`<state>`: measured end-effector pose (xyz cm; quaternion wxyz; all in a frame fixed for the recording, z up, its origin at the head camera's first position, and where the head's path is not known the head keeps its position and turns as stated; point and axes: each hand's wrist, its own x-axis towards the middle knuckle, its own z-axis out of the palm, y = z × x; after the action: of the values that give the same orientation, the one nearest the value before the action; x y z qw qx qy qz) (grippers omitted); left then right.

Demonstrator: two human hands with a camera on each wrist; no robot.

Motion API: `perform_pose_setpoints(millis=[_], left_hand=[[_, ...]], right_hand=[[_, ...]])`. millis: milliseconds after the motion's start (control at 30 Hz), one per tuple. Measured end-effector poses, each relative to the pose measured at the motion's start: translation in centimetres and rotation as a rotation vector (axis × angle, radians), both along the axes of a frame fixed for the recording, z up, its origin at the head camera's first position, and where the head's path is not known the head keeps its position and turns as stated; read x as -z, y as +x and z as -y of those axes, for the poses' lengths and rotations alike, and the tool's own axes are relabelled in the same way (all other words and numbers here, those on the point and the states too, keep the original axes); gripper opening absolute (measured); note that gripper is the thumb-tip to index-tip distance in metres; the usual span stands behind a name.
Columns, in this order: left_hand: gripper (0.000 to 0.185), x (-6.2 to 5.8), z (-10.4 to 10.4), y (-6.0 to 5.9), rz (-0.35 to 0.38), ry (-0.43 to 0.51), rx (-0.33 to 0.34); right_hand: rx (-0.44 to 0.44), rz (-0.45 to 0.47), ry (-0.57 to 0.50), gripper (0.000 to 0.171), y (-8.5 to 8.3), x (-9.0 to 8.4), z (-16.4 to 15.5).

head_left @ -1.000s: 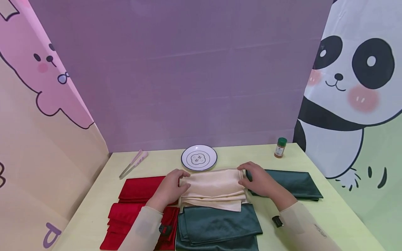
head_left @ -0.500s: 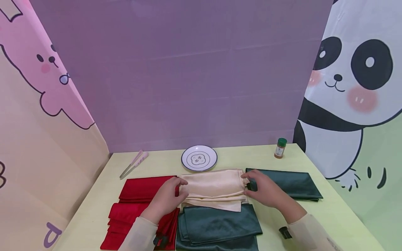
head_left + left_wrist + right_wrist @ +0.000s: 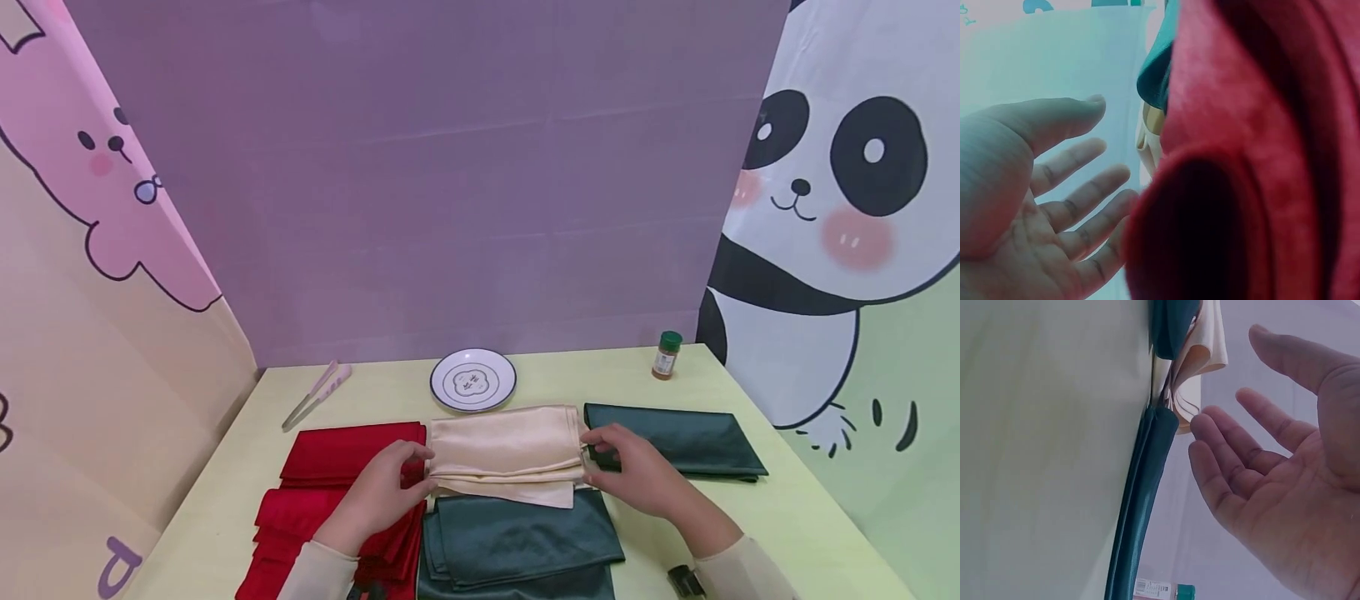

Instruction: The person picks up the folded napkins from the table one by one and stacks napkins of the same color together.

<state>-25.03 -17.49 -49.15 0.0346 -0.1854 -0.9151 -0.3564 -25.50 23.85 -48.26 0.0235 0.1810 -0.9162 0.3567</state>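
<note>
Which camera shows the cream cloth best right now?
The head view: the whole folded cream cloth lies between both hands. The left wrist view catches only a sliver beside red fabric; the right wrist view shows just its layered edge.

I see the cream satin cloth (image 3: 504, 450) folded into a flat rectangle of several layers, lying near the middle of the table and a little toward its near edge. Its lower layers stick out as a pale strip along the side nearest me. From the right wrist view its right end (image 3: 1194, 381) shows loose, fanned folds, slightly lifted off the surface.
</note>
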Motion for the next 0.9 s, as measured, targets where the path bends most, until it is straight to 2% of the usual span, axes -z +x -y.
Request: perform_pose_setpoints(millis=[233, 467, 667, 900], left_hand=[[0.045, 0.5, 0.3, 0.4, 0.035, 0.006, 0.027], [0.038, 0.7, 0.5, 0.4, 0.024, 0.008, 0.044], [0.031, 0.2, 0.5, 1.0, 0.106, 0.046, 0.110], [0.029, 0.2, 0.4, 1.0, 0.115, 0.053, 0.128]], right_hand=[[-0.029, 0.060, -0.030, 0.047, 0.4, 0.2, -0.4], [-0.040, 0.120, -0.016, 0.044, 0.8, 0.4, -0.5], [-0.116, 0.174, -0.019, 0.041, 0.8, 0.7, -0.8], [-0.185, 0.221, -0.058, 0.038, 0.6, 0.8, -0.8]])
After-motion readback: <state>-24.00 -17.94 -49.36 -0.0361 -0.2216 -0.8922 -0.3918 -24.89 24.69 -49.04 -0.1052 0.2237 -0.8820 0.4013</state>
